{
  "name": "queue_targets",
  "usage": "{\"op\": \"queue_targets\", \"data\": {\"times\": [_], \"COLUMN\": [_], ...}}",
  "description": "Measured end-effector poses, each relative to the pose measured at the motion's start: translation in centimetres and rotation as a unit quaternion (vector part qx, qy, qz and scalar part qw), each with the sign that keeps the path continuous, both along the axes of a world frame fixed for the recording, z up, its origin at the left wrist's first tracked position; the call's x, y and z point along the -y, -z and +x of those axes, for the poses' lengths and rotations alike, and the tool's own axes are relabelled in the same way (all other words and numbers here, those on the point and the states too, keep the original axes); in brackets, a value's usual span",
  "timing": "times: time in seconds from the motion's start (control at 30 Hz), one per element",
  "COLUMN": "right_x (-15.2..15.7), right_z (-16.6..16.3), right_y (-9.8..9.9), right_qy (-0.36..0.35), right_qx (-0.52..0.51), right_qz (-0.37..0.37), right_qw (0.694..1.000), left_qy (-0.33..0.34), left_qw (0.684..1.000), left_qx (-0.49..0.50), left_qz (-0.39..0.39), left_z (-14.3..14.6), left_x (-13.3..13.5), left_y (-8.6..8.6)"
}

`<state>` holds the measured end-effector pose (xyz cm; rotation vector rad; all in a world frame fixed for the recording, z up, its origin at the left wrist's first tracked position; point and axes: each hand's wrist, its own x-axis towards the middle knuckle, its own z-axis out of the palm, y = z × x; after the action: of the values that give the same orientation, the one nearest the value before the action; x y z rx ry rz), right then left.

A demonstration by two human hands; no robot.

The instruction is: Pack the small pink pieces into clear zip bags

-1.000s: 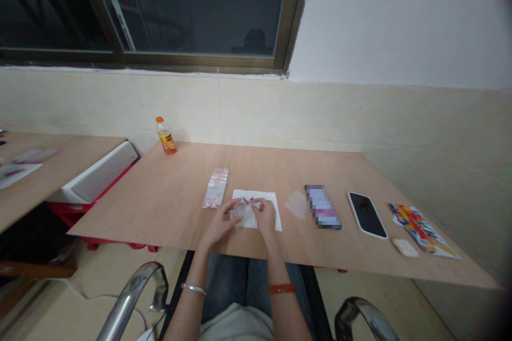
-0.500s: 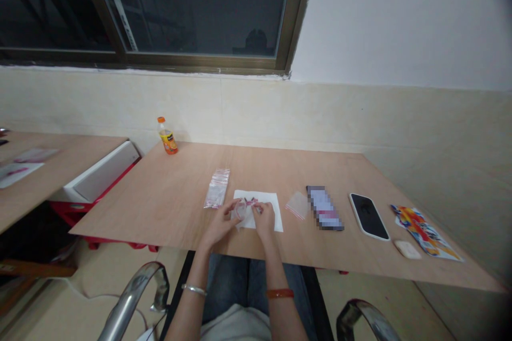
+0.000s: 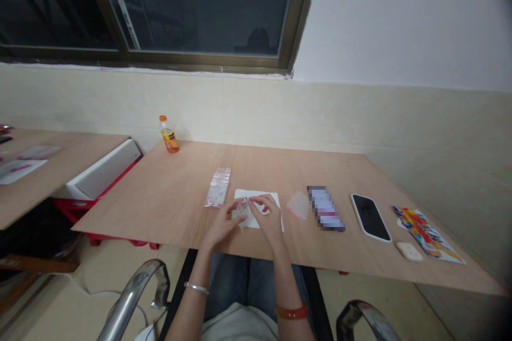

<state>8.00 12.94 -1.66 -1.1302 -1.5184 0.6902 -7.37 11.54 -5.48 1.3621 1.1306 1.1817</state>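
Observation:
My left hand [image 3: 222, 225] is closed on a small clear plastic bag [image 3: 242, 208], holding it above a white sheet of paper [image 3: 253, 192]. My right hand [image 3: 272, 220] is at the bag's upper right edge, thumb and forefinger pinched together. Something small and pinkish shows at those fingertips, too small to name. Both hands hide much of the paper. Left of them lies a pile of clear zip bags [image 3: 218, 187]; a flat clear zip bag [image 3: 298, 205] with red lines is on the right.
Farther right lie a blurred-out phone [image 3: 326, 209], a white-edged phone [image 3: 370, 217], a small white case [image 3: 408, 251] and a colourful packet [image 3: 429, 234]. An orange drink bottle [image 3: 169, 136] stands at the back left. Metal chair arms [image 3: 134, 298] flank me below the table edge.
My right hand has moved from over the small pink and dark pieces on the paper up to the bag's edge. The left hand still holds the bag. The view has shifted slightly.

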Motion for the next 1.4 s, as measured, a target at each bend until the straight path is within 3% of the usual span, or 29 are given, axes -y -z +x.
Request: {"op": "queue_targets", "data": {"times": [0.13, 0.37, 0.5, 0.8, 1.13, 1.27, 1.4], "right_x": [-0.4, -3.4, -4.1, -4.2, -2.7, -2.8, -2.6], "right_z": [-0.1, 1.5, 1.4, -0.6, 0.6, 1.8, 2.5], "right_y": [1.2, 7.3, 9.2, 9.2, 9.9, 9.0, 6.3], "right_qy": [0.002, 0.095, 0.132, 0.219, 0.157, 0.123, 0.118], "right_qx": [0.004, 0.052, 0.079, 0.16, 0.068, -0.011, -0.09], "right_qz": [-0.002, -0.054, -0.058, -0.041, -0.024, -0.045, -0.064], "right_qw": [1.0, 0.993, 0.986, 0.962, 0.985, 0.991, 0.987], "left_qy": [-0.008, -0.027, -0.016, -0.016, -0.023, -0.025, -0.019], "left_qw": [1.0, 0.999, 1.0, 1.0, 1.0, 1.0, 1.0], "left_qx": [0.003, 0.018, 0.007, -0.009, -0.005, -0.006, -0.003], "left_qz": [-0.004, -0.018, -0.016, 0.007, -0.001, -0.004, -0.001], "left_z": [-0.2, -0.7, -0.6, -0.8, -0.7, -0.7, -0.7], "left_x": [0.1, 0.0, 0.1, 0.0, -0.1, 0.0, -0.1], "left_y": [0.3, 0.5, 0.4, 1.0, 0.5, 0.5, 0.8]}}
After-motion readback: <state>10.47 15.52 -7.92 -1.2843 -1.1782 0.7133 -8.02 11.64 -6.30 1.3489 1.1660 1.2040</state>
